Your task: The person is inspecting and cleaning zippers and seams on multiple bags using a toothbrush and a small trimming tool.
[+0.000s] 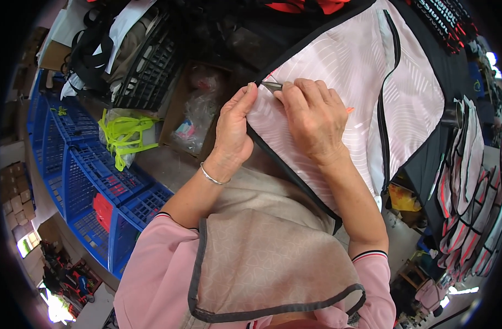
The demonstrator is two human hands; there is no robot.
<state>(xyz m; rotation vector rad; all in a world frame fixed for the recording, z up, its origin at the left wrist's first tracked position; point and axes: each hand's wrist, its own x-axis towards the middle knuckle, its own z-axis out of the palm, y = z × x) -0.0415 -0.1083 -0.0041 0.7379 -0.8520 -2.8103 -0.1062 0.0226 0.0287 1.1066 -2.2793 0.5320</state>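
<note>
A pale pink patterned fabric panel (pixel 338 60) with black edge binding lies in front of me, and a black zipper (pixel 383 109) runs down its right part. With thumb and fingers together, my left hand (pixel 233 123) pinches the panel's bound edge at its left corner. My right hand (pixel 315 120) is closed around small thread snips (pixel 273 86), whose metal tips point left at that edge, close to the left fingertips. Something orange shows beyond the right hand's knuckles, perhaps part of the snips' handle. A beige apron (pixel 267 257) with dark trim covers my front.
Blue plastic crates (pixel 106 170) stand at the left, one with a red thing in it. Beside them are neon yellow straps (pixel 125 137), a black crate (pixel 152 66) and a cardboard box (pixel 171 129) of plastic bags. Several pink and grey panels (pixel 465 203) hang at the right.
</note>
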